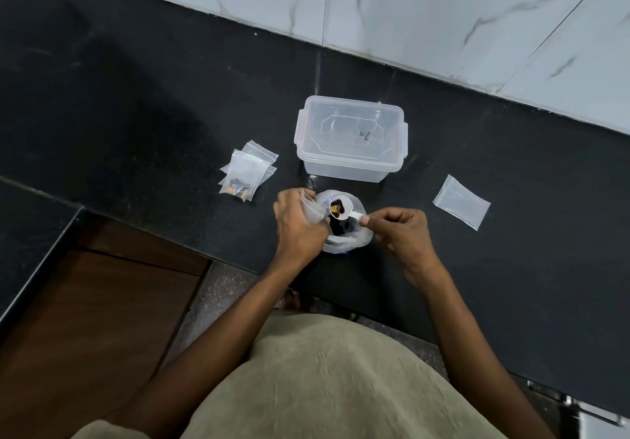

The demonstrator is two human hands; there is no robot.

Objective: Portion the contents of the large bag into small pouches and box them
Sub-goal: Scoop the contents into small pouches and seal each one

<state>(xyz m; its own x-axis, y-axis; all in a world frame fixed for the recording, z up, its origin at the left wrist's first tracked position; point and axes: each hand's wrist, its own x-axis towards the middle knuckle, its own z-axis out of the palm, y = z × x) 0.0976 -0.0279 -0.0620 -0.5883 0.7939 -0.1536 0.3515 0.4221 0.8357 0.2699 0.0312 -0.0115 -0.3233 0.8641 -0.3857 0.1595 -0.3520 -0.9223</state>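
A person stands at a black speckled stone desk (pixel 170 104) that meets a white marble-patterned tiled wall (pixel 443 12), seen from above. Near the desk's front edge sits a large, crumpled, clear plastic bag (pixel 358 234) with its mouth open, holding dark pieces. The left hand (pixel 298 222) is at the bag's left side, its fingers curled around the bunched plastic of the rim, holding the mouth open. The right hand (pixel 400 230) is just right of the bag, with its thumb and fingers pinched on the handle of a small white plastic scoop (pixel 341 208). The scoop's round bowl hangs over the open bag, between the two hands, and carries a few dark and yellow pieces. Just behind the bag stands a clear rectangular plastic box (pixel 351 138) with its clip-on lid closed. To the left of the box, well clear of the left hand, lies a small pile of clear zip pouches (pixel 247 172); the top one holds some dark and orange pieces at its lower end. To the right of the right hand, apart from it, a single flat clear zip pouch (pixel 462 201) lies on the desk.
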